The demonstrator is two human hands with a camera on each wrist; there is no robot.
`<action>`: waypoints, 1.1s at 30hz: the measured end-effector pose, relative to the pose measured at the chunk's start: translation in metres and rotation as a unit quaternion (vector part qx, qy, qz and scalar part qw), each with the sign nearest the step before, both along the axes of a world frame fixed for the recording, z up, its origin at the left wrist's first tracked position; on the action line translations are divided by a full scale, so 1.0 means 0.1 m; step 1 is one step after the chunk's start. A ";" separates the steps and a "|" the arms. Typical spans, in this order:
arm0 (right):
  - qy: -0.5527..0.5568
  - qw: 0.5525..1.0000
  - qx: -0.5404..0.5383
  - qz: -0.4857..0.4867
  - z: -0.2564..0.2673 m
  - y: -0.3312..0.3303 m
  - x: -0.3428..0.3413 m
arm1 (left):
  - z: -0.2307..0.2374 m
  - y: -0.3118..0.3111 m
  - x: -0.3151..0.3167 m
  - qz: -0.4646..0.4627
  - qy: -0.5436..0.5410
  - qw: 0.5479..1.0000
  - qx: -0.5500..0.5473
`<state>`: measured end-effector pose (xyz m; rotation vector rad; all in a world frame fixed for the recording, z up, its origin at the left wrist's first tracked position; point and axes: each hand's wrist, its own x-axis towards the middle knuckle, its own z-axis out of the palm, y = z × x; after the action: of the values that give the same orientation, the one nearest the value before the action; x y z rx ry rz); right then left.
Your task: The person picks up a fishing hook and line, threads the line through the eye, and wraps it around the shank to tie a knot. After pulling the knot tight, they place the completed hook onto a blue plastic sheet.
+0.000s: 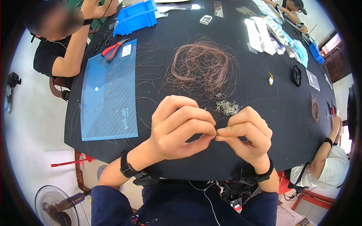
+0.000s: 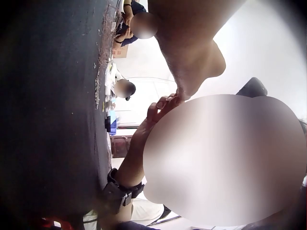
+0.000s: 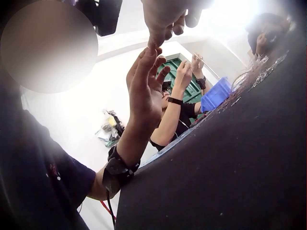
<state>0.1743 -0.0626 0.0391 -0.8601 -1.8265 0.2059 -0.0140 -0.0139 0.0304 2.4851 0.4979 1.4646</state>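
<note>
In the head view my left hand [image 1: 181, 130] and right hand [image 1: 249, 133] meet fingertip to fingertip above the table's near edge. Each pinches with thumb and forefinger at one tiny item, too small and covered to identify. Just beyond the right hand lies a pile of small silvery metal pieces [image 1: 227, 107]. Behind that pile is a loose tangle of thin brown strands [image 1: 203, 66]. In the left wrist view the left hand [image 2: 192, 57] touches the right hand's fingertips [image 2: 168, 103]; the right wrist view shows the left hand [image 3: 146, 91] with its fingertips raised to the right hand [image 3: 168, 17].
A blue file bag [image 1: 109, 94] with fine strands on it lies left, with red-handled pliers [image 1: 113, 51] at its top. Farther back are a blue bin [image 1: 135, 19] and plastic packets [image 1: 260, 35]. Other people sit around the black table [image 1: 181, 165].
</note>
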 end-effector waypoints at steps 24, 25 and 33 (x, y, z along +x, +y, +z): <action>0.002 1.000 0.004 -0.004 0.01 0.00 0.01 | 0.01 -0.01 0.00 0.007 0.006 1.000 0.001; 0.003 1.000 0.005 -0.004 0.02 0.00 0.01 | 0.01 -0.01 0.00 0.007 0.005 1.000 0.000; 0.012 1.000 -0.007 -0.004 0.03 -0.01 0.02 | 0.01 -0.02 0.00 0.006 -0.009 1.000 -0.010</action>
<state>0.1766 -0.0639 0.0425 -0.8724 -1.8016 0.2233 -0.0138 -0.0160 0.0313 2.4542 0.5225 1.4780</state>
